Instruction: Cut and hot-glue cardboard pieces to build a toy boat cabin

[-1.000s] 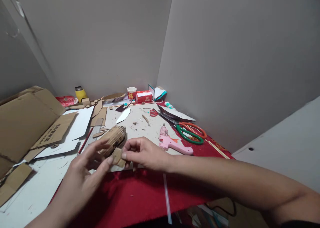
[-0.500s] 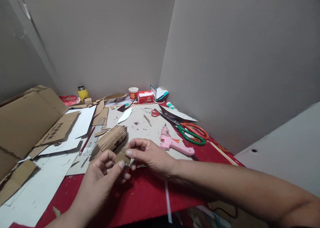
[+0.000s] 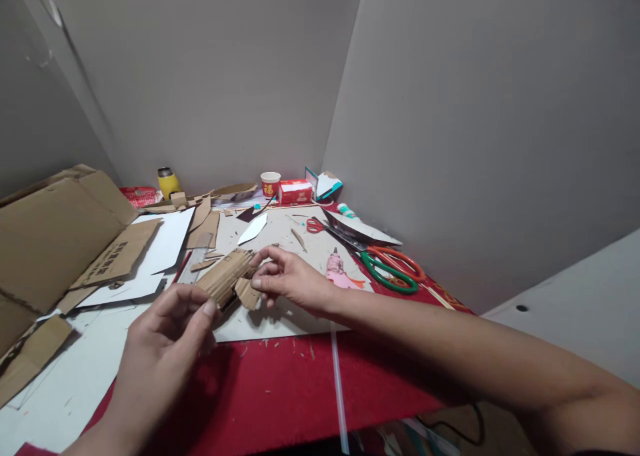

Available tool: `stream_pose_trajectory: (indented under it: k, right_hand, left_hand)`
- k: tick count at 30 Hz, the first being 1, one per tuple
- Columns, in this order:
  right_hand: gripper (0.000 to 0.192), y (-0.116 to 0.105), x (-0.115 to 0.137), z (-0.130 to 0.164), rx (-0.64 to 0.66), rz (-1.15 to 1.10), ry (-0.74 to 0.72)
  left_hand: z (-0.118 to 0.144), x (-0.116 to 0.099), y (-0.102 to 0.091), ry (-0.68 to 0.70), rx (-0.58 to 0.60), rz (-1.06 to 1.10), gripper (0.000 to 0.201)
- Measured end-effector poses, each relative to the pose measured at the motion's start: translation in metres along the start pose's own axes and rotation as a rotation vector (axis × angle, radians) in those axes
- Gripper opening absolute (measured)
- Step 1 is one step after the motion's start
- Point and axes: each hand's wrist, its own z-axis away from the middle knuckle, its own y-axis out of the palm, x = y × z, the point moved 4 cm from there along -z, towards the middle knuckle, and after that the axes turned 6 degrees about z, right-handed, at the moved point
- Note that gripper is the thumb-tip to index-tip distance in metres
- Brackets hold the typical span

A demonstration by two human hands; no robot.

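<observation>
Across the tabletop: tabletop [image 3: 300, 389] in red cloth carries cardboard offcuts, white sheets and tools crowded round a pale work board [image 3: 280, 316]; little bare room lies near the hands.

Flattened box: big cardboard box [image 3: 55, 236] lies at the far left, well apart from the hands and unlikely to interfere.

Right hand: right hand [image 3: 287, 283] has its grip closed on a small cardboard scrap [image 3: 247, 293], pinched between thumb and fingertips just beside the roll's near end.

Left hand: left hand [image 3: 165, 336] is half curled, thumb and forefinger at the lower end of the corrugated roll [image 3: 225, 276]; whether its grip truly closes on the roll I cannot tell.

Roll's place: corrugated roll sits tilted over the left edge of the work board, between the two hands.

Risk, roll: if the left grip is only a touch, pressing the scrap against the roll could push it sideways or let it spring loose, judging by the light contact.

Risk, scrap: such a narrow pinch may let the scrap twist and meet the roll crooked.

Risk, glue gun: pink glue gun [image 3: 340, 273] lies just behind the right wrist; a backward move could knock it or brush its nozzle, perhaps hot.

Risk, scissors: green-handled scissors [image 3: 390, 273] lie near the right forearm, blades pointing inward, so a sweeping arm could catch them.
</observation>
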Motion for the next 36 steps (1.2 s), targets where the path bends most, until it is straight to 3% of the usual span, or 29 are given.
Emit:
stream_pose_trajectory:
  k: [5,9,12,15,17,18,19,22,24,27,31,33,36]
  right_hand:
    - [0.03,-0.001,-0.006,-0.002,-0.047,-0.026,0.028]
    - [0.042,0.017,-0.006,0.016,0.008,-0.096,0.027]
    - [0.041,0.022,0.002,0.043,0.083,0.002,-0.01]
    - [0.022,-0.006,0.018,0.073,-0.006,0.513,-0.181]
    - [0.023,-0.038,0.029,0.092,-0.226,0.999,-0.298]
    - [0.028,-0.054,0.031,0.1,-0.333,1.217,-0.283]
    - [0.032,-0.068,0.028,0.104,-0.359,1.395,-0.204]
    - [0.022,-0.095,0.012,0.108,-0.261,1.666,0.098]
    - [0.015,-0.099,0.002,0.107,-0.221,1.683,0.172]
    - [0.017,-0.096,-0.004,0.104,-0.24,1.654,0.146]
    - [0.022,-0.096,0.0,0.107,-0.257,1.58,0.103]
    - [0.025,-0.101,0.011,0.114,-0.322,1.437,0.078]
    - [0.03,-0.11,0.031,0.127,-0.496,1.028,0.04]
  left_hand:
    - [0.012,0.014,0.007,-0.225,0.03,0.176,0.027]
    - [0.014,0.031,0.031,-0.404,0.204,0.388,0.032]
    - [0.017,0.035,0.046,-0.431,0.312,0.463,0.031]
    - [0.022,0.034,0.046,-0.427,0.288,0.466,0.028]
    - [0.025,0.034,0.037,-0.414,0.223,0.414,0.032]
    - [0.026,0.034,0.033,-0.397,0.207,0.368,0.036]
    - [0.027,0.033,0.03,-0.371,0.195,0.318,0.04]
    - [0.027,0.032,0.026,-0.308,0.184,0.248,0.045]
    - [0.026,0.032,0.028,-0.316,0.173,0.282,0.046]
    - [0.025,0.033,0.028,-0.326,0.156,0.361,0.046]
    - [0.021,0.035,0.02,-0.243,0.15,0.322,0.03]
    - [0.02,0.036,0.015,-0.199,0.137,0.261,0.029]
    - [0.02,0.037,0.012,-0.159,0.134,0.173,0.026]
